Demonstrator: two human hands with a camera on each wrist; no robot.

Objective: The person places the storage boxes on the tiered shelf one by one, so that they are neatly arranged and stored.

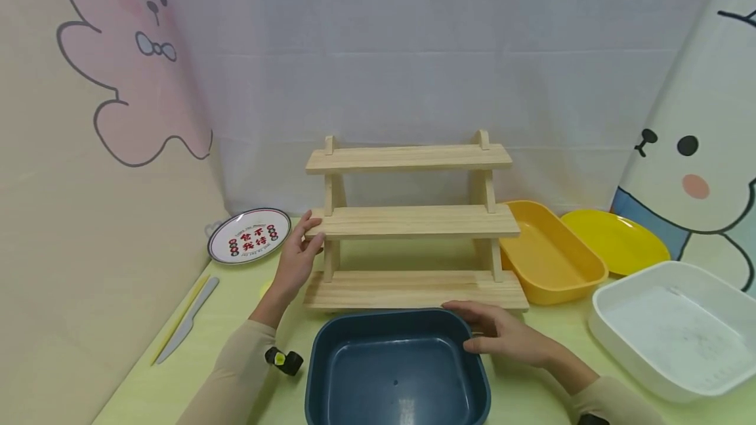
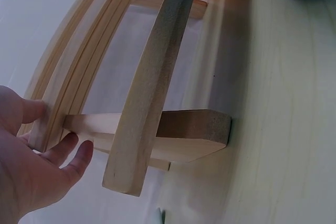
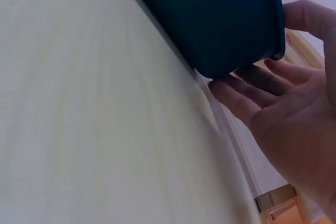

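A three-tier wooden rack (image 1: 413, 223) stands at the middle of the pale green table (image 1: 531, 405). My left hand (image 1: 307, 235) grips the left end of its middle board, thumb on top and fingers below; the left wrist view shows the hand (image 2: 52, 140) around that board end of the rack (image 2: 152, 103). A dark blue tray (image 1: 396, 372) lies in front of the rack. My right hand (image 1: 472, 326) rests at its far right corner. In the right wrist view its fingers (image 3: 247, 85) lie straight against the wall of the tray (image 3: 210, 19), with the thumb by the rim.
A round plate with red writing (image 1: 248, 236) and a pale knife (image 1: 189, 320) lie at the left. A small black and yellow object (image 1: 285, 361) sits by my left forearm. To the right are an orange tray (image 1: 546, 251), a yellow plate (image 1: 614, 241) and a white tray (image 1: 673, 330). Cloth backdrops enclose the table.
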